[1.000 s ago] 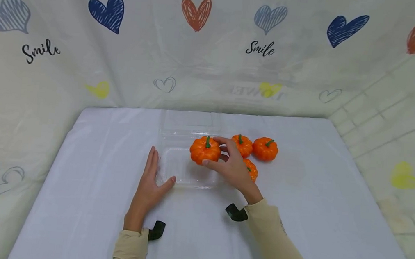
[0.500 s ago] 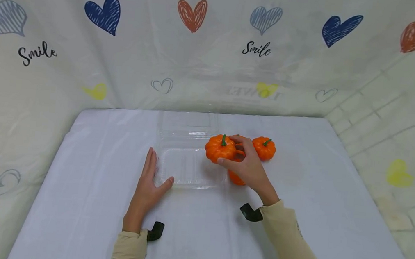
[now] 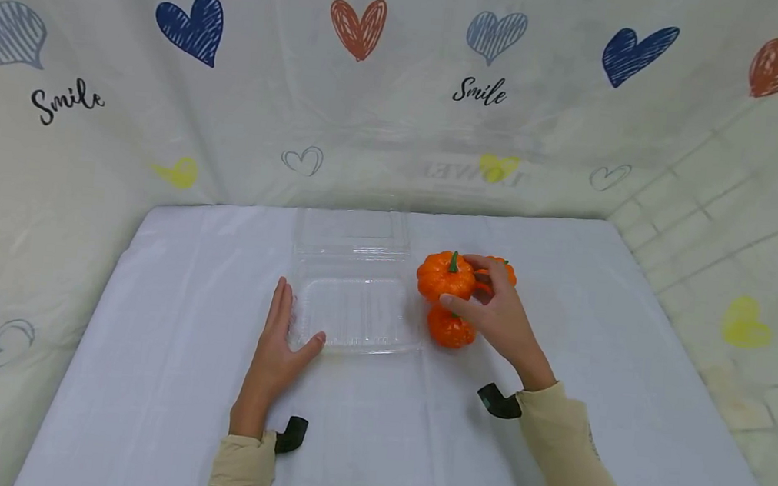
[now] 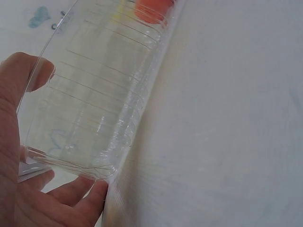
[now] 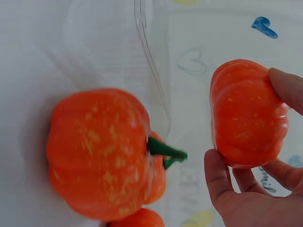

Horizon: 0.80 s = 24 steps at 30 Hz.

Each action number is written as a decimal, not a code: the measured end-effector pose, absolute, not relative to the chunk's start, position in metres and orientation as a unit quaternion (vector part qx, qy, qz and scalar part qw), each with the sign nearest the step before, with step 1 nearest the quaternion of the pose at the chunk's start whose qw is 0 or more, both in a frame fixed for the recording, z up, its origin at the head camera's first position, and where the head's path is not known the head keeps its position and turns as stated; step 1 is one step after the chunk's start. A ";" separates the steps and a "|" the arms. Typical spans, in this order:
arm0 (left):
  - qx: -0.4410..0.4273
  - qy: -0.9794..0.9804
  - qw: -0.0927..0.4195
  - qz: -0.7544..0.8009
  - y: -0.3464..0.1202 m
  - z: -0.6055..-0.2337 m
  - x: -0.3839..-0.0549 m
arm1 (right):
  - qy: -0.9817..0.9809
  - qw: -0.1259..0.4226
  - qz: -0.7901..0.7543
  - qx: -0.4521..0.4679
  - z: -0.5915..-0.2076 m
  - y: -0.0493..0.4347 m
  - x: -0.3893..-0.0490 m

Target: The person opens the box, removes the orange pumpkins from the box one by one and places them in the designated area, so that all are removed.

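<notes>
A clear plastic container (image 3: 355, 313) lies opened out on the white cloth, its lid (image 3: 351, 232) folded back behind the tray. My left hand (image 3: 275, 349) rests at its near left corner, fingers straight along the side. In the left wrist view the thumb (image 4: 43, 74) touches the upper edge of the container's wall. My right hand (image 3: 501, 311) holds a small orange pumpkin (image 3: 445, 277) by its right side, thumb in front and fingers behind, just right of the tray. Below it sits a second pumpkin (image 3: 451, 327) with a green stem. Another pumpkin (image 3: 508, 269) is mostly hidden behind the hand.
The table (image 3: 594, 354) under a white cloth ends at a pale curtain (image 3: 400, 113) printed with hearts and words. Black camera mounts (image 3: 500, 401) stick out at both wrists.
My right hand has carried the pumpkin rightward, from above the container to over the other pumpkins. The left hand stays at the container's corner. The head view has shifted slightly.
</notes>
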<state>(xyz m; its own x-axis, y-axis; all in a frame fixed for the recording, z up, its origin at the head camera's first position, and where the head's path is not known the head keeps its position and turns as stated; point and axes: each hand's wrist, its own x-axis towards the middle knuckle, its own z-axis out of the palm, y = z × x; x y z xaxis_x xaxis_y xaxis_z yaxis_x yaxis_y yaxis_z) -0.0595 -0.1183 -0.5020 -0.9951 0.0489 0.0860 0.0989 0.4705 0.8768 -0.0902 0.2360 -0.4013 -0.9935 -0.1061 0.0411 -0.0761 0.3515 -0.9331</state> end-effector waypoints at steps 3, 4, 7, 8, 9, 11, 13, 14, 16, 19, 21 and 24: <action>-0.045 -0.856 0.024 -0.515 -0.118 -0.501 -0.059 | 0.829 0.005 -0.557 -0.045 -0.400 0.244 -0.088; -0.046 -0.856 0.023 -0.515 -0.118 -0.501 -0.059 | 0.832 0.004 -0.553 -0.042 -0.399 0.247 -0.088; -0.046 -0.857 0.021 -0.513 -0.119 -0.501 -0.059 | 0.837 0.002 -0.546 -0.032 -0.399 0.253 -0.086; -0.045 -0.857 0.021 -0.512 -0.119 -0.501 -0.059 | 0.837 0.002 -0.546 -0.030 -0.399 0.255 -0.086; -0.044 -0.858 0.020 -0.512 -0.120 -0.501 -0.059 | 0.838 0.001 -0.545 -0.027 -0.399 0.257 -0.086; -0.044 -0.858 0.019 -0.511 -0.120 -0.501 -0.059 | 0.838 -0.003 -0.545 -0.022 -0.400 0.261 -0.084; -0.044 -0.858 0.019 -0.511 -0.120 -0.502 -0.059 | 0.838 -0.007 -0.545 -0.019 -0.401 0.266 -0.083; -0.044 -0.858 0.019 -0.511 -0.120 -0.502 -0.059 | 0.839 -0.008 -0.544 -0.017 -0.402 0.268 -0.082; -0.045 -0.858 0.021 -0.511 -0.121 -0.502 -0.060 | 0.841 -0.010 -0.540 -0.015 -0.403 0.272 -0.081; -0.047 -0.858 0.022 -0.511 -0.121 -0.502 -0.060 | 0.847 -0.011 -0.532 -0.005 -0.406 0.279 -0.078; -0.048 -0.858 0.023 -0.511 -0.121 -0.502 -0.060 | 0.851 -0.011 -0.525 0.001 -0.409 0.283 -0.076; -0.048 -0.858 0.024 -0.510 -0.121 -0.502 -0.060 | 0.854 -0.011 -0.520 0.012 -0.413 0.290 -0.073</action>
